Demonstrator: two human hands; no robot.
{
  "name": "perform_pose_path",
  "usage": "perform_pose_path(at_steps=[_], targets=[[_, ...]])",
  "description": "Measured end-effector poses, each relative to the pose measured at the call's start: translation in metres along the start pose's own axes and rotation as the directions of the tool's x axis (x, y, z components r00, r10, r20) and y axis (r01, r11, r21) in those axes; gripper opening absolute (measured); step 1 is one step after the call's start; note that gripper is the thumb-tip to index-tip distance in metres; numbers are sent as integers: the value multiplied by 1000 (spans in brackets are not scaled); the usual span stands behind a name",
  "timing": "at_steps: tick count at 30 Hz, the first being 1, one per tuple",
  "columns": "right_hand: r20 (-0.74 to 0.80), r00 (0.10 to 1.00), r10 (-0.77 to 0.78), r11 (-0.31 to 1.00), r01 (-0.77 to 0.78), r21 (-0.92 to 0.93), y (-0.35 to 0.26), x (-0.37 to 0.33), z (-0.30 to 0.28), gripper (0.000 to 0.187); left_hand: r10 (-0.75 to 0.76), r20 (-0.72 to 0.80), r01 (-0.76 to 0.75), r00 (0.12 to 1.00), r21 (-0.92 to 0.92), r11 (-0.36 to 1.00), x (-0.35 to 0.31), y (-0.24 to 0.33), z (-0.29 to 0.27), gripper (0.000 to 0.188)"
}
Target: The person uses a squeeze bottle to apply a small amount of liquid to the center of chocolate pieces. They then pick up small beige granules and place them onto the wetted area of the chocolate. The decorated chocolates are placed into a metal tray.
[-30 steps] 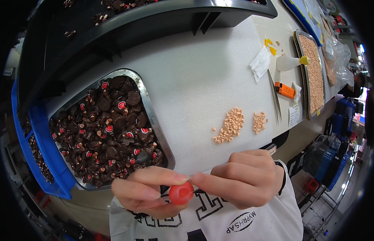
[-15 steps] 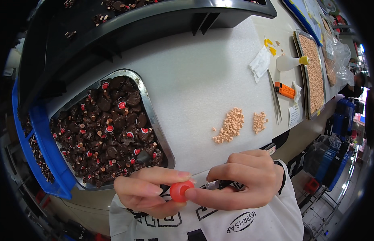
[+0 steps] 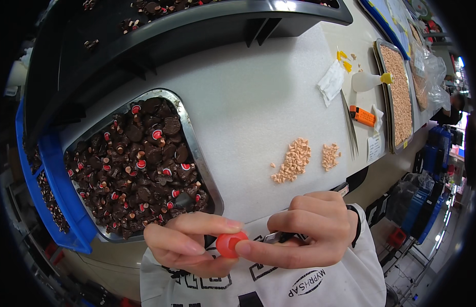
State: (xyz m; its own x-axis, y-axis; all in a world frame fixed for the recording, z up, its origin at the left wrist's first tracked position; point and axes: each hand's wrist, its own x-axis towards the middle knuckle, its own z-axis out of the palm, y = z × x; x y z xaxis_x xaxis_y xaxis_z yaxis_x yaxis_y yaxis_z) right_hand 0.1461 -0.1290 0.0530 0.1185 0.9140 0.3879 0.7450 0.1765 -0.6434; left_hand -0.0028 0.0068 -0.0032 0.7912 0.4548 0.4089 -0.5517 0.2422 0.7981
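Head, tray: dark pieces
Red piece: hollow rightward, axis unclear
Left hand: pinching it
Right hand: clasping tool

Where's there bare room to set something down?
Widest: the white mat between the dark-piece tray, black bin and larger pale pile. It continues beyond the smaller pile toward the tissue. Crowded: the right side, where tissue, tweezers, bottle and orange block sit close; and the near edge, by the right hand.

Red piece smooth, glossy, plastic-looking; tool tip metallic. Tray shiny metal. Rack smooth black plastic. Mat matt.
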Motion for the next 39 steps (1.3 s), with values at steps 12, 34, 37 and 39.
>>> perform_pose_path(at_steps=[12,34,37,39], targets=[[-57,998,40,998,-37,42,0,-6,4,37,-24,85,31,996,-90,995,-2,-2,-4,58],[-1,998,69,984,-68,166,0,-8,5,33,-43,62,44,997,-7,999,9,0,7,53],[-23,997,78,977,-71,203,2,-8,7,31,-51,68,51,996,-1,999,7,1,5,55],[-8,999,51,979,-48,197,3,-8,6,29,-40,63,40,997,3,999,6,1,5,55]])
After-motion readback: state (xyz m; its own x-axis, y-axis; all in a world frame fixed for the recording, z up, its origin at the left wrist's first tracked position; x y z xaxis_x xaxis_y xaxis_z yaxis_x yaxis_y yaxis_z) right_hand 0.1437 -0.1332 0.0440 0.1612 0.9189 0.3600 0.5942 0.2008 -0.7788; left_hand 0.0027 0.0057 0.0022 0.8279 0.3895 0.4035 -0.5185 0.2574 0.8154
